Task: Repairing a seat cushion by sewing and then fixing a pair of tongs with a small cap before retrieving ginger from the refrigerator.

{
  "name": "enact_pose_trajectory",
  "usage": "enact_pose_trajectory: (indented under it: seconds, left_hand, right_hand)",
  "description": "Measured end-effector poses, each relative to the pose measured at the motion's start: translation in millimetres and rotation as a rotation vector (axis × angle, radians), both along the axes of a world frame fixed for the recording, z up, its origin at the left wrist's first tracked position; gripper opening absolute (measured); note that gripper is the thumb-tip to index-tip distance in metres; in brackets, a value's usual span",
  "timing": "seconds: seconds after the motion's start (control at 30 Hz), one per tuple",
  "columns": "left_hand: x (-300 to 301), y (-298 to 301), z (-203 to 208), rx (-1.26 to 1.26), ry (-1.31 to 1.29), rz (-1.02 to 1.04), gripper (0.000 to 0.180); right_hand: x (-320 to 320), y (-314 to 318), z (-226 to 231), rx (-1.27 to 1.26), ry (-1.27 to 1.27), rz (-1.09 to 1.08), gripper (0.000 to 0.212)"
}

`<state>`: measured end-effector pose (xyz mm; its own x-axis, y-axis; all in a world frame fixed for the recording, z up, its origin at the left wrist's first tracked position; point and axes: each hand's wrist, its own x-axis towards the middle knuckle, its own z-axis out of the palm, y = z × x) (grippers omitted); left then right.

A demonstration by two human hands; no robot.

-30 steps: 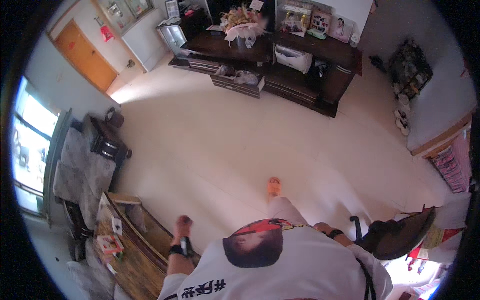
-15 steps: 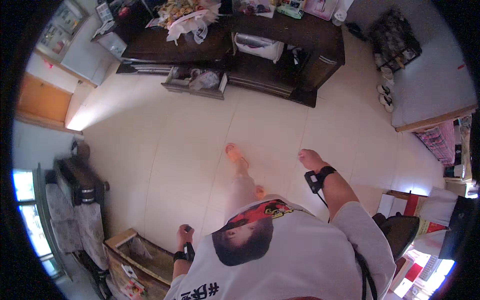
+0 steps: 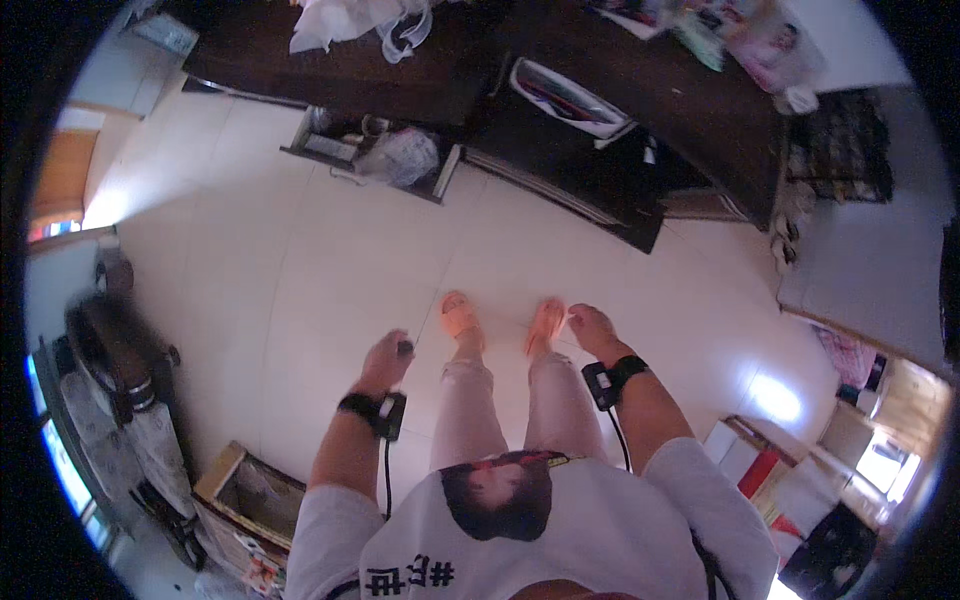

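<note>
My left hand (image 3: 384,362) is closed around a small dark object (image 3: 404,348), of which only one end shows. It hangs in front of my left thigh, above the floor. My right hand (image 3: 593,329) hangs by my right leg with its fingers curled in, and I see nothing in it. A black strap with a small box and a cable sits on each wrist. Ahead, a drawer (image 3: 375,160) stands pulled out of the dark low cabinet (image 3: 400,95). Inside the drawer lie a crumpled clear plastic bag (image 3: 400,158) and several small items.
A white oblong container (image 3: 570,98) sits in the cabinet's shelf opening. Shoes (image 3: 785,240) and a black rack (image 3: 845,150) stand at the right wall. To the left are a sofa (image 3: 145,430) and a wooden box-like stand (image 3: 225,480). Pale floor tiles (image 3: 330,260) lie around my orange slippers (image 3: 460,315).
My view has shifted, and the open drawer now appears nearer. Both feet stand side by side after a stride. My left hand has come forward with the small dark object.
</note>
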<state>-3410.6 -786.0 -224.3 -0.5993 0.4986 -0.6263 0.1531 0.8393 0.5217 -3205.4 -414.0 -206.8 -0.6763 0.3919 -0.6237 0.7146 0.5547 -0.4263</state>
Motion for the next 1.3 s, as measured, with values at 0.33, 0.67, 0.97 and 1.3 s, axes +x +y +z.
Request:
enact_pose_trajectory:
  seconds: [0.33,0.67,0.97,1.3]
  left_hand:
    - [-123.3,226.1,-136.2,0.280,0.087,0.111,0.020]
    - [-189.8,327.0,-279.3,0.271,0.330,-0.111,0.034]
    - [-187.2,346.9,-314.9,0.435,0.505,-0.069,0.038]
    - [-183.1,357.4,-292.2,0.404,0.203,0.086,0.037]
  right_hand:
    - [53.9,163.5,-255.2,-0.192,0.083,-0.558,0.052]
    - [-2.2,233.8,-286.9,-0.435,0.225,-1.085,0.049]
    - [-18.3,217.1,-313.9,-0.296,0.415,-1.182,0.046]
    - [38.0,242.3,-347.1,-0.065,0.306,-0.901,0.063]
